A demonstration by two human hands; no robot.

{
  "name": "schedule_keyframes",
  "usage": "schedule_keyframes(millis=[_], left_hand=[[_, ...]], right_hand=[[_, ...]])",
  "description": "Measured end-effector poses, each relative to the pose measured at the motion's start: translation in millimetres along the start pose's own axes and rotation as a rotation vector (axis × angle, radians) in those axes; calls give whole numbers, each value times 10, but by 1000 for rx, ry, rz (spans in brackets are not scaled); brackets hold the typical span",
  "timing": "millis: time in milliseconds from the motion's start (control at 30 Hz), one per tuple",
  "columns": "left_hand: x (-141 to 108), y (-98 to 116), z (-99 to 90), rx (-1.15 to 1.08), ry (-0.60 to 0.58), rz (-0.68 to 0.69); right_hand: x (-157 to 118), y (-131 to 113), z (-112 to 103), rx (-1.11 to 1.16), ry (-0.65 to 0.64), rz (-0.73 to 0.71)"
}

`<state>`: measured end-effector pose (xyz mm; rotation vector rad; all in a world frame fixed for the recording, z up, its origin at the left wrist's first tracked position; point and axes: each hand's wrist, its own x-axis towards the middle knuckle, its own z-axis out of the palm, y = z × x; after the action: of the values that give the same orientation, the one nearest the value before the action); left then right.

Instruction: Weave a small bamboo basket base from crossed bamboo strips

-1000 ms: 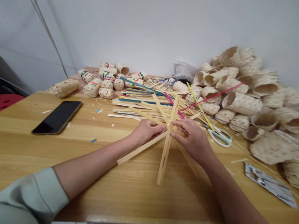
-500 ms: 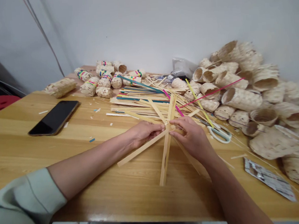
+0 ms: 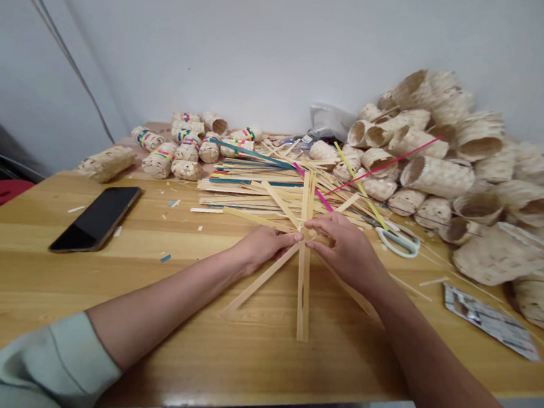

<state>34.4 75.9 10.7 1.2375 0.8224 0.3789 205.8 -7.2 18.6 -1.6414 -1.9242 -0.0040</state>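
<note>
Pale bamboo strips (image 3: 303,295) cross each other at one centre and spread out like a star above the front of the table. My left hand (image 3: 268,246) pinches the crossing from the left, thumb and fingers pressed together. From the right, my right hand (image 3: 342,244) grips the same crossing between thumb and forefinger. Fingers partly hide the centre where the strips overlap. Just behind lies a heap of loose strips (image 3: 247,193), mostly pale, some blue. Scissors with white and pale green handles (image 3: 399,242) rest to the right of my right hand.
A black phone (image 3: 96,219) lies on the wooden table (image 3: 179,347) at the left. Small woven baskets (image 3: 187,149) stand at the back, some with coloured bands. Many plain woven baskets (image 3: 438,177) are piled at the right. A silver packet (image 3: 489,320) lies near the front right.
The strips have turned slightly at the crossing, the lower ones shifting a little to the right. Both hands keep their hold, and the view has shifted slightly.
</note>
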Motion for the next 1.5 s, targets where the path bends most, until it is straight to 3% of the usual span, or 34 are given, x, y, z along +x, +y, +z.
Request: schedule_keyframes(millis=[200,467,700,800,933,1000,1167,1300,1500], left_hand=[[-10,11,12,-10,-3,3],[24,24,-17,35,-110,-19],[-46,64,91,16,-20,-87],[-63,86,136,5,44,-20],[-29,109,126,-117,176,126],[-7,114,105,-190,225,207],[22,95,76,-305,226,352],[24,86,80,-333,223,387],[29,108,63,-290,255,367]], right_hand=[[6,-12,-15,-6,-5,5],[-11,-11,7,-60,-51,-48],[-21,4,35,-58,-20,-48],[-1,-12,-1,-60,45,-80],[22,-121,-111,-131,317,-98],[8,-197,-126,-182,376,-83],[-59,-319,62,-331,177,-101],[-74,-335,187,-417,179,-106],[-64,-286,108,-318,169,-58]])
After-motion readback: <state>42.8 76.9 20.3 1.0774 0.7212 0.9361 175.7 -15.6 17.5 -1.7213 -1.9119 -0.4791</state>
